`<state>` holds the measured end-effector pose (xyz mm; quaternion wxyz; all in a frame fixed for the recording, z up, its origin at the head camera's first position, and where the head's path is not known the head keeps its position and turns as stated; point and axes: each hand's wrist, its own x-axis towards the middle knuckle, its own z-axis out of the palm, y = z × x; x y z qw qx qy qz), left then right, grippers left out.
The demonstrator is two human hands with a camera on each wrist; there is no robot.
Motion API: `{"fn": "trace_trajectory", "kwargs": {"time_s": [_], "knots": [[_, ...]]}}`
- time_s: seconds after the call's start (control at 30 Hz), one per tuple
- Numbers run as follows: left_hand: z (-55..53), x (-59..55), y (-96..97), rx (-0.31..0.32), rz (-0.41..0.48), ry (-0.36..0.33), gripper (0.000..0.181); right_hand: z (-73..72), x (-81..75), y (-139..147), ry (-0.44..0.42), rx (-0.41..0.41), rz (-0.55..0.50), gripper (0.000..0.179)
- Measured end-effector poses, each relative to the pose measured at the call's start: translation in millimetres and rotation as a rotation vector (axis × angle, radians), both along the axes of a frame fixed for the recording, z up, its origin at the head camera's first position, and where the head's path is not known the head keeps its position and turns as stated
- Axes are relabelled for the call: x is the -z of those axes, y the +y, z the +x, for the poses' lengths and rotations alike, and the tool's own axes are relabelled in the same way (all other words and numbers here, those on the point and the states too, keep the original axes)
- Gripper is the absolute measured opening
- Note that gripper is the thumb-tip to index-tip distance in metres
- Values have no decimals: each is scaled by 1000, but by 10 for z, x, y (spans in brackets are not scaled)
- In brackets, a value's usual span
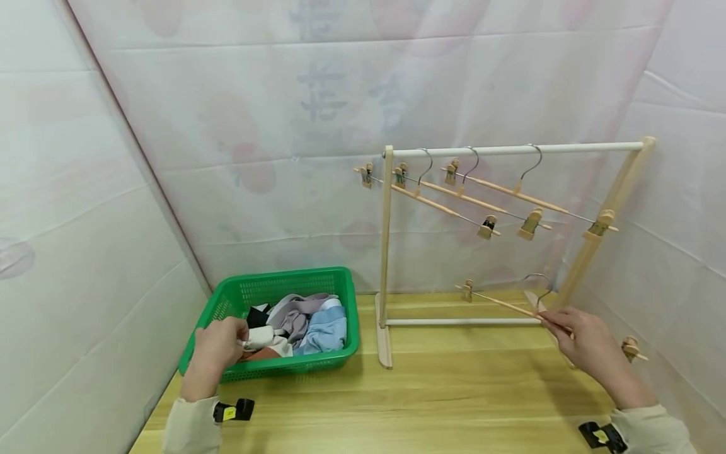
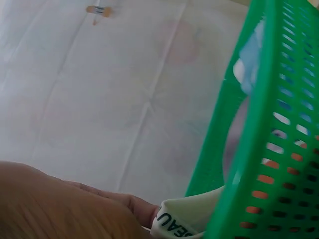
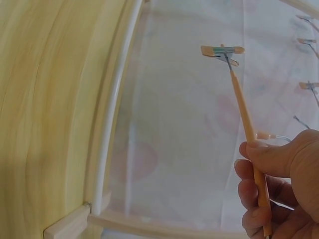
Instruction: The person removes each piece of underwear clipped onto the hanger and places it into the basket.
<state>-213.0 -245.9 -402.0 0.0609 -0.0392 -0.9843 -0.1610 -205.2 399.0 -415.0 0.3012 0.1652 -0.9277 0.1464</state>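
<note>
At the near left of the green basket (image 1: 353, 315), my left hand (image 1: 218, 345) pinches a white cloth (image 1: 259, 337). Dark lettering shows on this cloth (image 2: 187, 214) in the left wrist view, right beside the basket's rim. My right hand (image 1: 587, 340) grips a wooden clip hanger (image 1: 501, 304) by its bar, in front of the rack's right side. In the right wrist view the fingers curl round the hanger bar (image 3: 241, 102), with one clip at the far end. Its metal hook (image 1: 547, 287) points up, and the other clip (image 1: 629, 348) shows beyond my wrist.
Several clothes, among them a light blue garment (image 1: 326, 331) and a mauve one (image 1: 297, 315), lie in the basket. Three clip hangers hang from the top bar (image 1: 590, 147) of a wooden rack (image 1: 386, 239). Fabric walls (image 1: 272, 214) surround the wooden table (image 1: 431, 403).
</note>
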Motion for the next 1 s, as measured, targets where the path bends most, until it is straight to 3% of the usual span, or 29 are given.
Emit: {"fn": "trace_trajectory", "kwargs": {"time_s": [0.1, 0.3, 0.47, 0.6, 0.8, 0.93, 1.0], "knots": [[-5, 97, -13, 35, 46, -61, 26, 1, -7, 8, 8, -1, 2, 25], [-47, 156, -36, 77, 194, -275, 12, -8, -44, 29, 3, 0, 17, 23], [-108, 140, -19, 112, 197, -356, 26, 14, -79, 63, -16, 24, 28, 22], [-118, 110, 91, 123, 186, -299, 33, 31, -117, 97, 2, 24, 40, 25], [-161, 6, 448, 144, 125, -34, 41, 54, -190, 163, -10, 39, 52, 23], [-257, -120, 748, 209, 171, 84, 45, 46, -258, 225, -9, 43, 71, 22], [-318, -199, 924, 241, 217, 101, 49, 47, -297, 266, -27, 53, 76, 23]]}}
